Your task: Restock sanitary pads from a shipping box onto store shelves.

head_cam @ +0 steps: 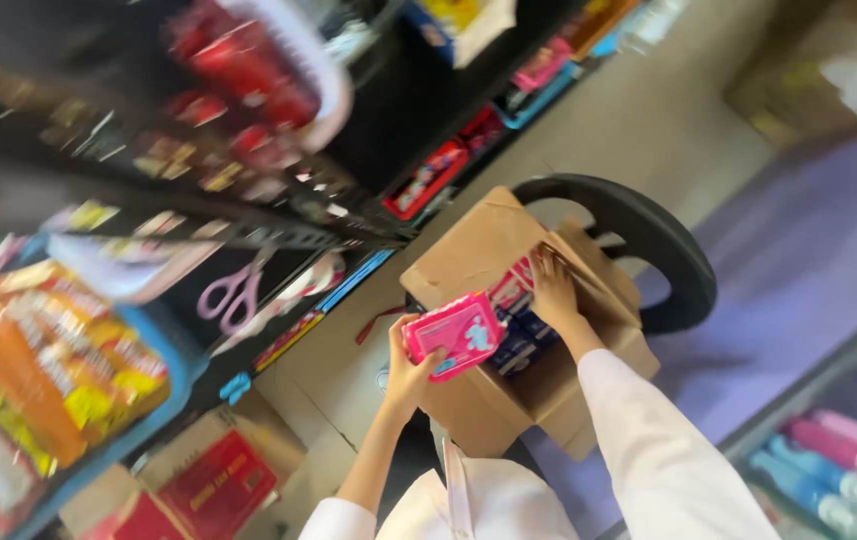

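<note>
Head view tilts hard, so I read this with care: my left hand (406, 372) pinches a pink flat packet (455, 333) by its lower left corner, thumb on the front face and fingers behind, holding it up just above the near edge of an open cardboard box (488, 250). My right hand (553, 290) reaches down into the box with its fingers curled onto the stacked packets (510, 300) inside (whether they have closed around one I cannot tell, as the fingertips are hidden). Risk one: the pink packet hangs from a corner pinch only, so its free end, away from my thumb, may swing or slip out and drop to the floor below the grip. Risk two: the box seems to rest on a black round seat (648, 240), and a pull from my right hand could tip it toward me. Off beyond my left wrist, pink scissors (238, 292) hang on the shelf front, close enough to snag a sleeve. Motion blur makes finer contact hard to judge.
</note>
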